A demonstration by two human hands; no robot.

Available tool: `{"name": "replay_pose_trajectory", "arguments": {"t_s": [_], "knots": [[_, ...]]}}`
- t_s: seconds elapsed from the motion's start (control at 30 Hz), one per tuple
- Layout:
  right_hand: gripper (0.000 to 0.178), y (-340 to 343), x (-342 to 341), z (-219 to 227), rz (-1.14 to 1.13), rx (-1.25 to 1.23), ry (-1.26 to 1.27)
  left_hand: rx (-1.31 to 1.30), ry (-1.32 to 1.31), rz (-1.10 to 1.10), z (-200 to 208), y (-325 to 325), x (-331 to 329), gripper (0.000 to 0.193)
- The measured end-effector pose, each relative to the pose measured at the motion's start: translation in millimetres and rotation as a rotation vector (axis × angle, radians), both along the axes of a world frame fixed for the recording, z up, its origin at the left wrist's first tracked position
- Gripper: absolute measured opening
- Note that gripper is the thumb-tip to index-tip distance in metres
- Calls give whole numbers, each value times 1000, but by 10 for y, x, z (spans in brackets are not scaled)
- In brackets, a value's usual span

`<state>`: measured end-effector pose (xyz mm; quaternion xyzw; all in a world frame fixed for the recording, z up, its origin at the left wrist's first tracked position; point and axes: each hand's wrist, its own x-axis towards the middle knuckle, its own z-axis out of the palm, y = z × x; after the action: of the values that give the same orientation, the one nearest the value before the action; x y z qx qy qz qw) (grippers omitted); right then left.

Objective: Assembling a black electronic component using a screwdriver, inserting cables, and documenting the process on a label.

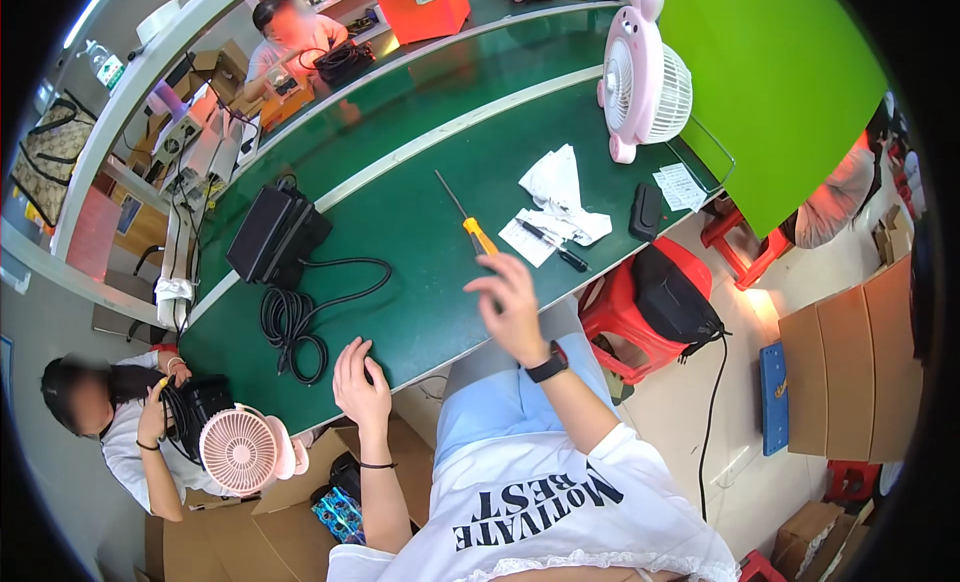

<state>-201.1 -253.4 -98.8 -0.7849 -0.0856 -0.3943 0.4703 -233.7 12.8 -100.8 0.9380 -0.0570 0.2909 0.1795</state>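
Note:
My right hand [508, 310], with a dark watch on its wrist, hovers by the table's near edge. Its fingers are apart and hold nothing, just below the orange handle of a screwdriver [481, 239], whose shaft points away from me. At the near edge of the green table [420, 282], my left hand [361, 389] has its fingers stretched out and nothing in them. Closest to it lies a coiled black cable [284, 325], which runs to a black box-shaped device [277, 234]. A black pen [553, 246] rests on white paper [528, 240], right of the screwdriver.
A crumpled white cloth or paper [557, 189], a black case [646, 211] and a pink fan [640, 87] are at the right. Another pink fan [243, 449] stands near a co-worker [130, 422] at left. A red stool [630, 322] bears a black bag [675, 300].

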Motion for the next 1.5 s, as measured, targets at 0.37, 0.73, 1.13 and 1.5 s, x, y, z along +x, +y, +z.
{"name": "replay_pose_trajectory", "arguments": {"t_s": [0.37,0.73,1.13,1.5], "knots": [[16,-914,-88,29,-453,-212,140,-25,-43,36,-46,42,20,22],[27,-857,71,-138,-369,-223,248,-52,-62,15,-28,65,29,20],[18,-694,297,50,-240,-326,306,-48,39,-271,231,-193,140,26],[30,-755,270,78,-196,-145,338,447,-355,-978,473,-1772,991,34]]}}
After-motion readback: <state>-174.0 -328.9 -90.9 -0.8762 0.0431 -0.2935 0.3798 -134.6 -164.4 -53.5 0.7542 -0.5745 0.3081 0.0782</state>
